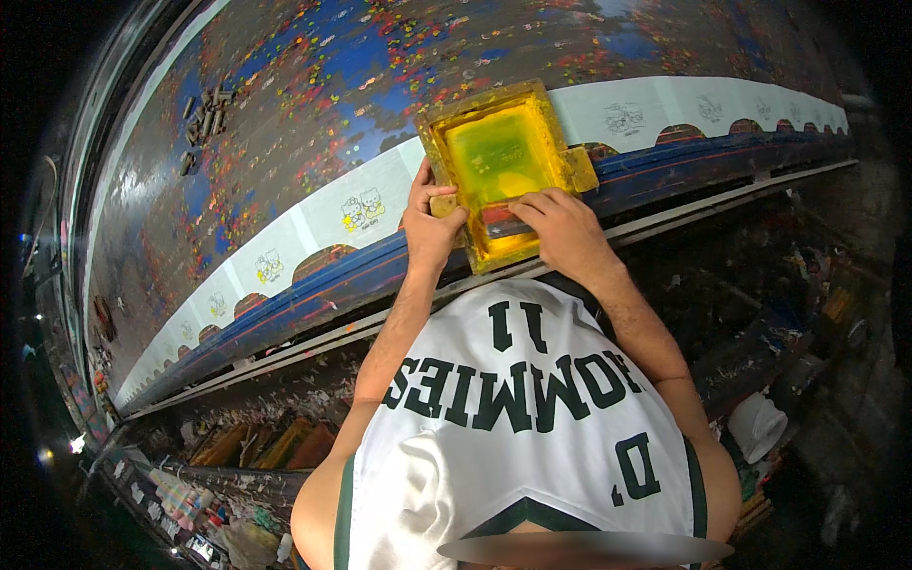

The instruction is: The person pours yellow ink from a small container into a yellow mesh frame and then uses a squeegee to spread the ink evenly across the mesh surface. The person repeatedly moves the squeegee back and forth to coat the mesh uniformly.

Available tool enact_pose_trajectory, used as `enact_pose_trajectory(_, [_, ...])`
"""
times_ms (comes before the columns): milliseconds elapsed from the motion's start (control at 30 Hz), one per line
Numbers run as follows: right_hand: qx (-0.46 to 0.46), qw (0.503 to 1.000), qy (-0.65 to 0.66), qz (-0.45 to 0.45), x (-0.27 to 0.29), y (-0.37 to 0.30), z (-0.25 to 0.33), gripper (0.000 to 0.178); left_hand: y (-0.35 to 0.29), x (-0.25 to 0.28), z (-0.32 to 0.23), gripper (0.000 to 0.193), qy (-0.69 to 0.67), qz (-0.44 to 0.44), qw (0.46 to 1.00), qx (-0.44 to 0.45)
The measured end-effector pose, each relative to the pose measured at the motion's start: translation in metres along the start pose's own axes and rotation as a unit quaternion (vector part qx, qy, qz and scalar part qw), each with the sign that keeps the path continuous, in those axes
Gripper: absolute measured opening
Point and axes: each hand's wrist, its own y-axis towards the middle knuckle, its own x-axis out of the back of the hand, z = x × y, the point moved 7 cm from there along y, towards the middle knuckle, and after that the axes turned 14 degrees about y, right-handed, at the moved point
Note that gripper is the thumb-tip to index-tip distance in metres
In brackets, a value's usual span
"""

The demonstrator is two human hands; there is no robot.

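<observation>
A screen-printing frame (548, 119), its wooden sides caked in yellow ink, lies tilted over a row of pale pieces (313, 223) near the table's front edge. My left hand (429, 226) grips the frame's left side, thumb over the small block there. Inside the frame my right hand (567, 233) is closed on a reddish squeegee (502, 220) at the near end of the mesh. A pool of yellow ink (520, 182) sits just beyond the squeegee. Left of the frame, the pieces carry line drawings with yellow patches; to the right they have outlines only.
The long table (313, 114) is speckled with many-coloured ink spots. Several small dark cylinders (211, 119) lie at its far left. A blue rail (351, 271) runs along the near edge. Below on the left, ink-stained frames (275, 442) rest on a shelf; a white bag (757, 426) is at lower right.
</observation>
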Motion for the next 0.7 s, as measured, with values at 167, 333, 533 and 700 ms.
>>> enact_pose_trajectory(167, [-0.007, 1.0, 0.022, 0.009, 0.011, 0.032, -0.021, 0.045, -0.004, -0.009, -0.004, 0.029, 0.045, 0.002, 0.999, -0.027])
enact_pose_trajectory(333, [-0.004, 0.999, 0.015, -0.048, 0.016, 0.089, -0.043, 0.047, -0.011, -0.02, -0.001, 0.035, -0.026, 0.02, 0.999, 0.0])
enact_pose_trajectory(533, [-0.019, 0.998, 0.02, -0.058, 0.005, 0.076, -0.045, 0.048, -0.009, -0.019, 0.002, 0.033, 0.018, 0.01, 0.999, -0.036])
enact_pose_trajectory(700, [-0.044, 0.996, 0.037, -0.069, -0.008, 0.016, -0.025, 0.044, 0.0, -0.02, 0.006, 0.034, -0.02, 0.012, 0.999, -0.044])
